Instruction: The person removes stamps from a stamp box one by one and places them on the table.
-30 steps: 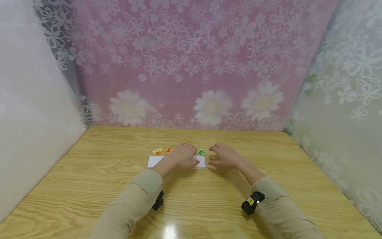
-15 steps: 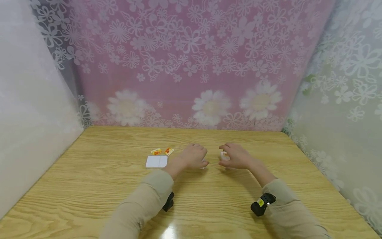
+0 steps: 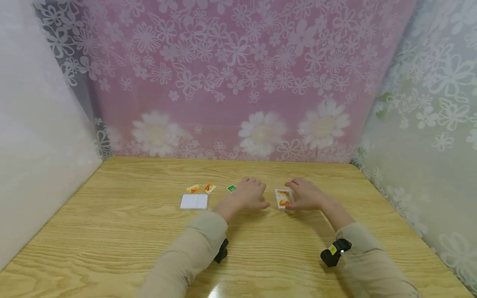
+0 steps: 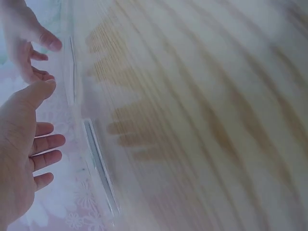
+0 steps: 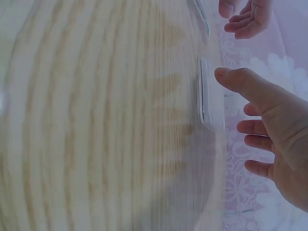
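White, leftmost: a white case lies flat on the wood-grain table, one thin line across its face. A second ago white showed on both sides of the left hand; now only to its left. Just beyond its far edge, a yellow card, then an orange-red card; both look unmoved.

Further right, a green card, just left of the left hand. A second ago green showed to that hand's right; same card or another, cannot tell.

Left hand sits further right than a second ago. Fingers loose, closed round nothing visible. Left wrist view gives the rim of a flat piece by this hand; head view does not show it plainly, contact uncertain.

Between the hands: a picture case, clear-edged, orange and yellow pictures on its face. Not in sight a second ago, part covered half a second ago, mostly uncovered now.

Right hand last, also shifted right, fingers relaxed and spread, overlapping the right edge of the picture case; touching or just above, cannot tell. Hands apart from each other, neither clamped on anything seen.

Judgement: the right hand seems to be releasing the picture case, which now lies well apart from the white case; that shift looks complete.
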Motion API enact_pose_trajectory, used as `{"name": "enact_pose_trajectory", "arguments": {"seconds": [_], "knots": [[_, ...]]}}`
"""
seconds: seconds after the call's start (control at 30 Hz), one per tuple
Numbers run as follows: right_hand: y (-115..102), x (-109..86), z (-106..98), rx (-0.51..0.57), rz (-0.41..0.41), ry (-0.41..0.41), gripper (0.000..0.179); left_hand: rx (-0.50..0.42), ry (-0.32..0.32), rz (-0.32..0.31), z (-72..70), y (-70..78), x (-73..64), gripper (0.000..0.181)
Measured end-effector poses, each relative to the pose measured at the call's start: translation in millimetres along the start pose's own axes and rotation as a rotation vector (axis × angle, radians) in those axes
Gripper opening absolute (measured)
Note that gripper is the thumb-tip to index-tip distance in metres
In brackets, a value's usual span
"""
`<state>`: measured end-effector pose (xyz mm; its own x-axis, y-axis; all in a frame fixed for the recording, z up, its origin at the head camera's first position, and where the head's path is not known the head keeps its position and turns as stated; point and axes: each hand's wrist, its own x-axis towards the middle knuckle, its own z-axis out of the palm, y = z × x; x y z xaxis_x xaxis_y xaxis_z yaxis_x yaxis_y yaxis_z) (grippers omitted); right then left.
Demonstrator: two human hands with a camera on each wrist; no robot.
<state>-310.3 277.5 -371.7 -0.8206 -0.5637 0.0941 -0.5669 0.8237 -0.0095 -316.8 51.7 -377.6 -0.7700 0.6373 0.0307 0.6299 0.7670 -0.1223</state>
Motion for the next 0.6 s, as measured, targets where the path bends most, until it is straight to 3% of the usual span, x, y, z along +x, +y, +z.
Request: {"name": "enact_pose_trajectory", "arguments": {"seconds": [0.2,0.6], "knots": [[4.3,0.6,4.4,0.019,0.024,-0.059,0.080,-0.020,-0.002,0.002,3.3,9.3,6.4,0.069],[9.3,4.3,7.5,0.018,-0.033,-0.103,0.080,-0.047,-0.034,-0.019,9.0,29.0,21.8,0.075]]}}
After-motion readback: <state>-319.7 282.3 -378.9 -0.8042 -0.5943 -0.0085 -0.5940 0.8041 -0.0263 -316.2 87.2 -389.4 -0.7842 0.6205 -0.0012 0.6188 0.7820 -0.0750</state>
